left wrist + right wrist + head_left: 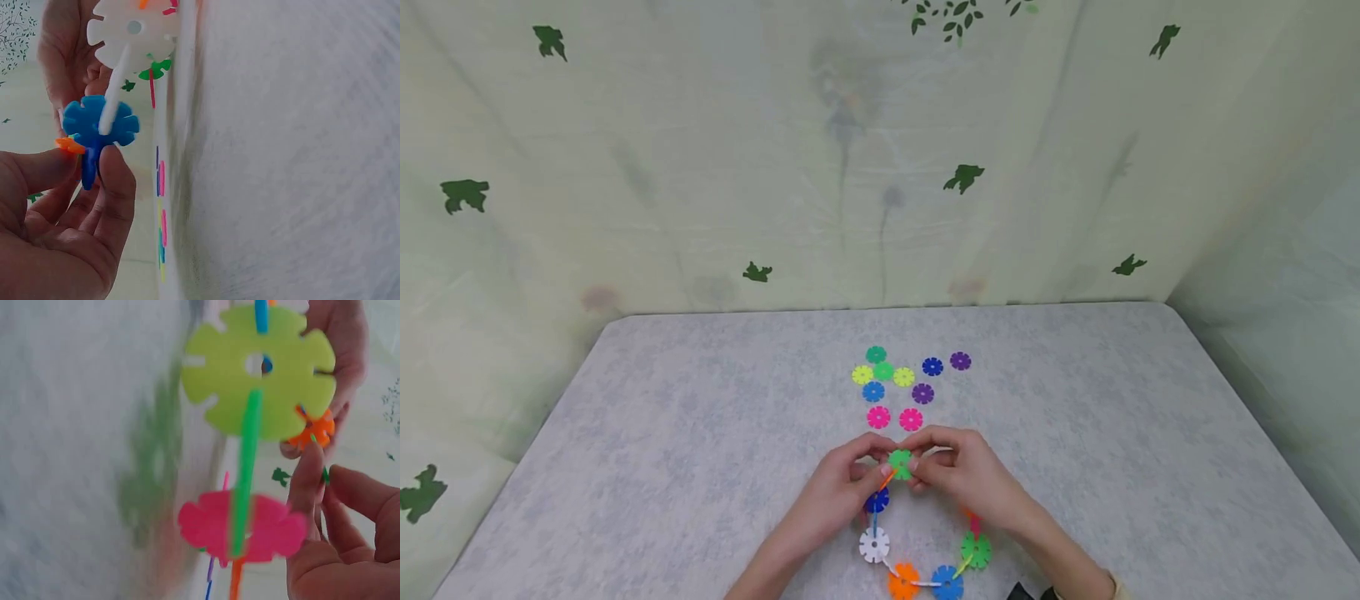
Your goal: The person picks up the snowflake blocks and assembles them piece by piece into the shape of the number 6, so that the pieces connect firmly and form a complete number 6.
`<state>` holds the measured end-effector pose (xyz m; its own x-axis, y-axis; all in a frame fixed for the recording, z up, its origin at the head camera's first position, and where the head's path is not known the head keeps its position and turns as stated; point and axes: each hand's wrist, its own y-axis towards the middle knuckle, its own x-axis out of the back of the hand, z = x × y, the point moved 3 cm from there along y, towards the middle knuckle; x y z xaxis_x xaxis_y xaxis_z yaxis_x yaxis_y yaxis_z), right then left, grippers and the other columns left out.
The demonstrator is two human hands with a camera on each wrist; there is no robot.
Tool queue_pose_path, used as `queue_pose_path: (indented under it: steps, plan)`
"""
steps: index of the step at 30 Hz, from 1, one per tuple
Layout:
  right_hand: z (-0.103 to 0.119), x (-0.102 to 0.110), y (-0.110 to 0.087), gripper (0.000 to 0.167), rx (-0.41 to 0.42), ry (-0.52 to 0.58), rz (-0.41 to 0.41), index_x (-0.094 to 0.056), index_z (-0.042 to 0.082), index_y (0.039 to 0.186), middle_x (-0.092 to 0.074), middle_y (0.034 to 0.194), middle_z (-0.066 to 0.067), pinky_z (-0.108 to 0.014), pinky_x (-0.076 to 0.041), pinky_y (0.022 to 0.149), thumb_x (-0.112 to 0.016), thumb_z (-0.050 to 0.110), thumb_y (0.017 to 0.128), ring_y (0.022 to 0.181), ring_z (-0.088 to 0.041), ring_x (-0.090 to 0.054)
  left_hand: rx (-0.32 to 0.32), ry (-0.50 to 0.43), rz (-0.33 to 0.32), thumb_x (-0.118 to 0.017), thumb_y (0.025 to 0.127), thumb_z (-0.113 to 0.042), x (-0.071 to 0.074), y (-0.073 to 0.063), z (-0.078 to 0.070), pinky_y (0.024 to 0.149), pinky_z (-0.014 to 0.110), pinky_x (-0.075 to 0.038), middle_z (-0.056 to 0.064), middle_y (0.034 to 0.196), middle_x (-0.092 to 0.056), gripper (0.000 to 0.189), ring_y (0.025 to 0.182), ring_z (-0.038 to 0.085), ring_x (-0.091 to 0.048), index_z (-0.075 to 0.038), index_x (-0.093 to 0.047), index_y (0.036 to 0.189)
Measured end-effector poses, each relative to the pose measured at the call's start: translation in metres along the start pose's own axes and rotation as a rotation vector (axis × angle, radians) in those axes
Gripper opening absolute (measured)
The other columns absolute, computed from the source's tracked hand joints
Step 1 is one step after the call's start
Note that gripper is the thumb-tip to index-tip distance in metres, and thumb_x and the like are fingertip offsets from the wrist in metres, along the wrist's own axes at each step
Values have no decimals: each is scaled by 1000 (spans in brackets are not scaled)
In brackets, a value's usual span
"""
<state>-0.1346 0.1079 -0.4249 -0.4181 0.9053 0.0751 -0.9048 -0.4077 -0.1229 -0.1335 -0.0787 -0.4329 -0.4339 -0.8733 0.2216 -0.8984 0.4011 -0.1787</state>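
Over the front of the table, my left hand (831,492) pinches an orange notched disc (321,429) between thumb and fingers. A dark blue disc (877,500) hangs just below those fingertips. My right hand (973,479) pinches a bright green notched disc (900,465), which meets the orange disc between the two hands. From the left hand's end a curved chain of slotted discs runs down past a white disc (874,545), an orange disc (904,581) and a blue disc (947,582) to a green disc (977,550). Beyond it, the right hand partly hides the chain.
Loose flat discs lie beyond the hands: two pink (878,417), two purple (922,393), two yellow (862,374), several blue and green. A black object (1021,592) shows at the bottom edge by the right forearm. A pale patterned curtain (700,167) stands behind the grey table (700,400).
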Motion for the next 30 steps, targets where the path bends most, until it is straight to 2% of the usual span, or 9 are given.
queue_pose_path:
  steps: [4,8,11,14,17,20,23,27,30]
  plan:
    - [0,13,4,24,-5,-30,18,-66,0,116,-69,98,-16,-36,-57,77,-63,15,97,85,-37,-67,9,6,-5,-63,95,-11,1,1,0,46,30,-46,6,104,-63,15,54,19,-50,-16,-67,108]
    - [-3,45,16,26,36,-141,-35,-65,-2,117,-66,105,-20,-39,-56,79,-61,15,98,92,-35,-64,38,-3,-37,-66,91,-10,2,1,1,46,29,-46,5,100,-64,17,53,17,-49,-14,-69,107]
    - [-5,72,29,25,59,-259,-101,-64,-1,119,-66,112,-18,-41,-55,83,-59,11,99,99,-33,-62,45,-34,-82,-70,88,-8,5,1,1,48,26,-43,6,97,-65,21,54,15,-48,-12,-72,109]
    - [-4,94,44,26,61,-423,-158,-64,0,123,-66,116,-15,-42,-53,85,-57,8,99,104,-31,-61,40,-46,-109,-71,85,-7,7,1,1,49,23,-39,7,96,-65,28,54,14,-46,-10,-73,113]
    - [-4,109,60,33,35,-585,-180,-60,1,130,-63,122,-16,-45,-52,88,-56,7,98,108,-33,-60,31,-38,-84,-68,87,-5,8,0,1,49,21,-36,7,99,-62,31,53,14,-43,-11,-71,118]
    - [-8,117,75,41,2,-717,-153,-55,1,137,-59,127,-19,-48,-49,92,-57,8,96,110,-35,-59,28,-25,-46,-64,90,-4,7,0,3,49,22,-34,7,102,-60,32,53,14,-40,-12,-70,121]
    - [-10,118,86,42,4,-803,-129,-56,2,136,-56,123,-21,-48,-49,88,-61,8,95,105,-33,-58,33,-13,-29,-61,92,-3,6,0,4,48,22,-32,7,103,-59,32,53,14,-39,-14,-70,120]
    - [-8,117,92,32,16,-849,-166,-63,2,123,-57,113,-19,-44,-49,82,-66,5,92,96,-30,-57,32,-16,-28,-62,93,-5,6,1,3,49,22,-32,7,101,-60,28,53,13,-39,-12,-70,119]
    - [-8,117,91,24,6,-831,-200,-62,3,111,-61,107,-17,-44,-49,80,-69,2,88,93,-29,-57,16,-33,-29,-64,92,-5,7,1,3,49,21,-32,7,98,-60,26,53,12,-39,-8,-69,118]
